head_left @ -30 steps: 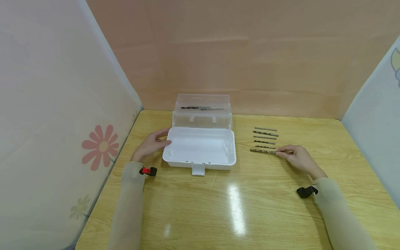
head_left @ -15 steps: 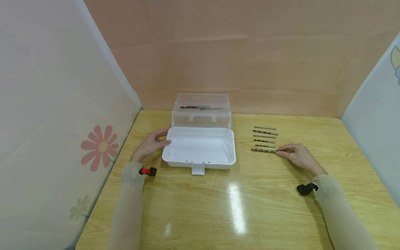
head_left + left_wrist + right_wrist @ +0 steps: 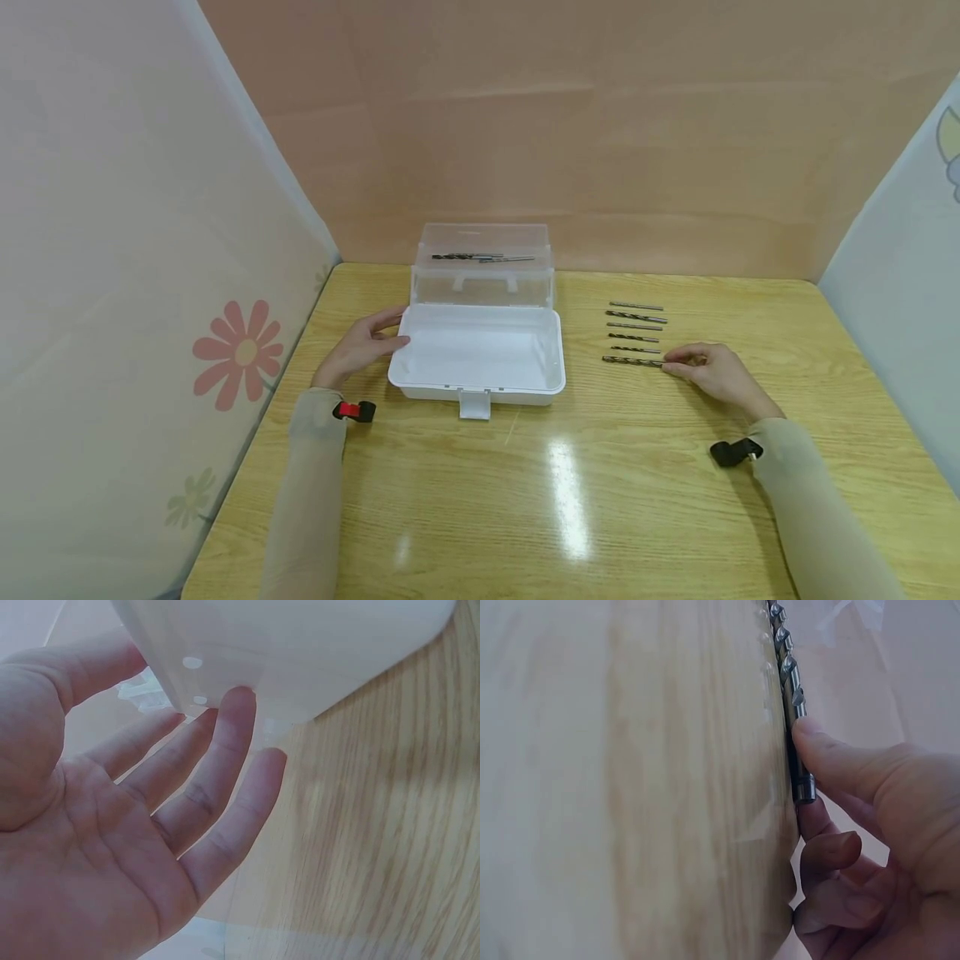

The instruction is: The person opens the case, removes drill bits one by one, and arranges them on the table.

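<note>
In the head view my left hand (image 3: 360,343) holds the left side of an open white plastic box (image 3: 517,397), thumb over the rim and fingers along the outside wall. The left wrist view shows those fingers (image 3: 199,796) against the box's outer wall (image 3: 315,652). At the right, my right hand (image 3: 708,369) pinches the shank end of a twist drill bit (image 3: 632,361), which lies flat on the table. Up close in the right wrist view, the thumb (image 3: 855,761) presses on the shank, below the spiral flutes (image 3: 787,666).
Several more drill bits (image 3: 636,317) lie in a row just beyond the held one. The box's clear lid (image 3: 483,235) stands raised at the back, with several bits (image 3: 468,257) in its tray. A latch (image 3: 475,406) hangs at the front. Fabric walls (image 3: 525,167) surround the wooden table (image 3: 450,500).
The held drill bit has slid very slightly to the right with my right hand. My left hand stays at the box, and the head view has shifted a little.
</note>
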A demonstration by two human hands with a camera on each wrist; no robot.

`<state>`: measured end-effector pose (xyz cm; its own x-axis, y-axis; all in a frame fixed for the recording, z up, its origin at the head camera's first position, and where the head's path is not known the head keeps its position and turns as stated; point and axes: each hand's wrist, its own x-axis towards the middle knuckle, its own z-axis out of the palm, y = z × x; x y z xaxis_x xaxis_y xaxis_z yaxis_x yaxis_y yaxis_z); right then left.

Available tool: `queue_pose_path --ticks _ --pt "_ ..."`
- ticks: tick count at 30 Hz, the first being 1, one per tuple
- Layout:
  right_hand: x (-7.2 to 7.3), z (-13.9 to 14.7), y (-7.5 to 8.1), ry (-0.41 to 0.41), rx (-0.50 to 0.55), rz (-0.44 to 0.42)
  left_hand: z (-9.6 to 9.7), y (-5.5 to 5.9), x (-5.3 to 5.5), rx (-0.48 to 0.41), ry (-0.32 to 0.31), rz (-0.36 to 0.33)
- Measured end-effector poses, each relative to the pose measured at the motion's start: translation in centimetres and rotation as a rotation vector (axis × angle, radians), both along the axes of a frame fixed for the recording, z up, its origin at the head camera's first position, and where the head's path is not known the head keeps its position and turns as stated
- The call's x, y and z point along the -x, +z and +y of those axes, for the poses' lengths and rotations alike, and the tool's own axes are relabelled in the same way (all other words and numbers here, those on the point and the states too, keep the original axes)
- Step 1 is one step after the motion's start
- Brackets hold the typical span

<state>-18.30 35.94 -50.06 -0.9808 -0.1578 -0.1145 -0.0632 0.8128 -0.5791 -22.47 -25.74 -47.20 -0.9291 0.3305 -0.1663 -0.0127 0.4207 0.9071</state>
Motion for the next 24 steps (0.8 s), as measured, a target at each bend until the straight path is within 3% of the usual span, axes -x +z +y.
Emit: queue_pose_path --ticks 11,24 --pt "-0.17 -0.20 0.17 -0.023 -0.016 -0.001 0.13 0.08 -0.16 -0.003 0.008 -0.001" --pt "-0.34 -0.04 0.68 -0.047 0.034 -0.051 0.13 0.07 -0.10 -0.019 -0.005 0.005"
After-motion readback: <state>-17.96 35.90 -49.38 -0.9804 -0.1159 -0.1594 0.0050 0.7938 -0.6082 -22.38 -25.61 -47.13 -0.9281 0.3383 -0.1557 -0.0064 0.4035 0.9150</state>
